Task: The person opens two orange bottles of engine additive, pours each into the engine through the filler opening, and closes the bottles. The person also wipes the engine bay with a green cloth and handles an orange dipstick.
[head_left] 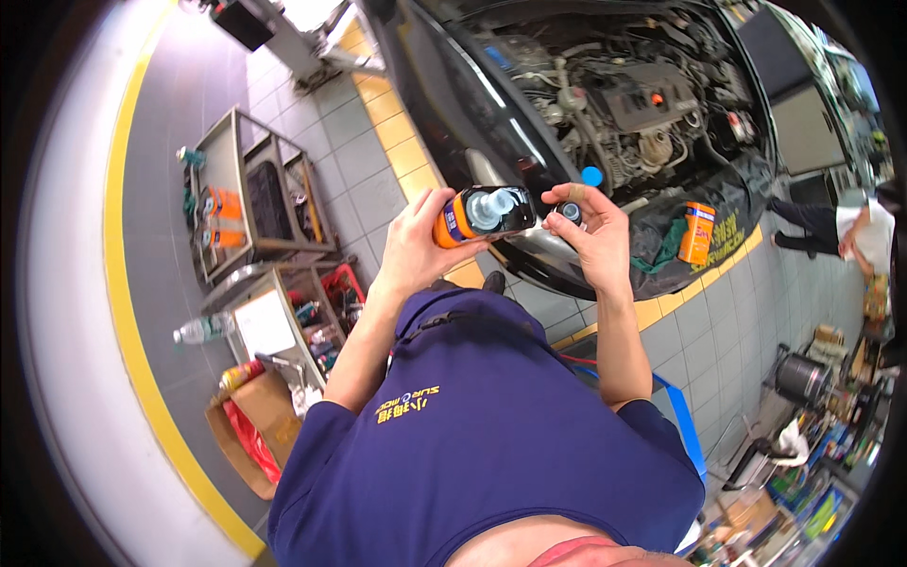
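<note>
At the centre of the frame, the left hand point(412, 244) is holding an orange bottle point(455, 221) with a pale nozzle, its grip clamping around the sides. Just rightward, the right hand point(601, 236) is pinching a small dark cap point(571, 213) between its fingers. An orange canister point(697, 233) is resting below the engine bay point(652, 104), upper right.

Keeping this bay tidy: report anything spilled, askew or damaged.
Nothing stands out: no spill shows around the orange container in the left hand or the orange can on the black cover; small damage can't be judged.
</note>
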`<state>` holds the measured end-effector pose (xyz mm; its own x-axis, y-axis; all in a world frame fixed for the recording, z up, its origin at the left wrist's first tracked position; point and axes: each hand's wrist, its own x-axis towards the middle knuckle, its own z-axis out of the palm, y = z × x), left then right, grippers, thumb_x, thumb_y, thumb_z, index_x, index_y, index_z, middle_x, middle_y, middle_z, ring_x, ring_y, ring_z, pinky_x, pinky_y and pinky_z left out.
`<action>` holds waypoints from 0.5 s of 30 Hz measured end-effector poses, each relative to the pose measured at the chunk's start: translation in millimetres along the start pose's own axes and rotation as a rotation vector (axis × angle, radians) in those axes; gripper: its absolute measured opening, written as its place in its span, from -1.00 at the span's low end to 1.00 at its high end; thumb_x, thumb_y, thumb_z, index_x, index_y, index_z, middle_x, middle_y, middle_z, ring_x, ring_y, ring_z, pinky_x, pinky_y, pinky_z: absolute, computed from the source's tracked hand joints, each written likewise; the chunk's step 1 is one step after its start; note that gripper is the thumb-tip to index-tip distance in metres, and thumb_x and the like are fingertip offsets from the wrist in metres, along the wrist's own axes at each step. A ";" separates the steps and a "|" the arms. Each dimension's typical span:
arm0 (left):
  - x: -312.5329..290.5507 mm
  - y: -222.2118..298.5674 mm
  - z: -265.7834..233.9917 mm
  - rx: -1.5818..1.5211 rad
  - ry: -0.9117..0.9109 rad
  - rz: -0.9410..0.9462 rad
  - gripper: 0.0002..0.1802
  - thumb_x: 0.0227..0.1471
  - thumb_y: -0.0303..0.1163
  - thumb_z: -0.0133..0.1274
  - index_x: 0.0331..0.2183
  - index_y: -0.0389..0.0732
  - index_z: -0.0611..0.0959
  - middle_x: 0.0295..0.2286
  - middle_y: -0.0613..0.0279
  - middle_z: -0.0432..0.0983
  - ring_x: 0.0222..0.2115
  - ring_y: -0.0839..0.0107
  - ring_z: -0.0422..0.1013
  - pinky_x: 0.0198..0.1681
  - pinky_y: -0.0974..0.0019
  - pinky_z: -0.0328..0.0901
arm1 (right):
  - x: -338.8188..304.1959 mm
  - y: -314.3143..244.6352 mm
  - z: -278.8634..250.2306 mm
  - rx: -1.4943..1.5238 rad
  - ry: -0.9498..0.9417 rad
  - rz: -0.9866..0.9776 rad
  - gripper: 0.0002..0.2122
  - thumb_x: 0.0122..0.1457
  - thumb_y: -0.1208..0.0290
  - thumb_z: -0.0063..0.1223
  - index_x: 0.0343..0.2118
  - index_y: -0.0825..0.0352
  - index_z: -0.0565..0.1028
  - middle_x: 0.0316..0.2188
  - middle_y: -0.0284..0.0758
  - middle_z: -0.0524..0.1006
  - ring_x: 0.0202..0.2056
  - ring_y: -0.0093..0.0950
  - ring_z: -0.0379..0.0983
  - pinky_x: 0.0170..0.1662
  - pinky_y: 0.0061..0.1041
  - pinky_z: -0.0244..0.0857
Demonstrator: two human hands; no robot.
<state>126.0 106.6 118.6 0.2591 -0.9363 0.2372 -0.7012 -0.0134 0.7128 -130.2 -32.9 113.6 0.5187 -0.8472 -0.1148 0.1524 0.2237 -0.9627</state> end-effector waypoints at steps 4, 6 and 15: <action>-13.7 -11.1 -38.5 0.118 0.079 -0.004 -0.19 -0.18 -0.16 0.71 0.03 -0.27 0.66 -0.19 0.07 0.60 -0.16 -0.02 0.64 -0.06 0.02 0.54 | 15.6 -20.1 56.0 -0.224 -0.177 -0.114 -0.51 0.23 0.68 0.47 0.22 0.47 0.58 0.00 -0.20 0.75 0.02 -0.53 0.69 0.06 -0.50 0.61; -23.5 -20.2 -56.1 0.185 0.108 -0.018 -0.19 -0.19 -0.16 0.71 0.03 -0.27 0.66 -0.18 0.07 0.60 -0.16 -0.03 0.64 -0.06 0.01 0.55 | 32.0 -24.0 85.7 -0.413 -0.258 -0.248 -0.48 0.21 0.68 0.49 0.24 0.45 0.57 -0.03 -0.23 0.77 -0.01 -0.57 0.69 0.02 -0.52 0.61; -67.1 -64.7 -122.2 0.291 0.213 -0.125 -0.19 -0.26 -0.23 0.70 0.06 -0.20 0.73 -0.22 0.10 0.55 -0.20 0.03 0.61 -0.11 -0.01 0.53 | 62.4 -26.1 206.3 -0.775 -0.564 -0.436 -0.40 0.12 0.74 0.42 0.26 0.34 0.51 -0.12 -0.16 0.75 -0.04 -0.06 0.74 0.01 -0.21 0.61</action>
<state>235.2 213.2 137.1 0.4657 -0.8273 0.3141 -0.8068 -0.2511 0.5348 71.7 7.9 182.2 0.8950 -0.3891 0.2181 -0.0568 -0.5844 -0.8094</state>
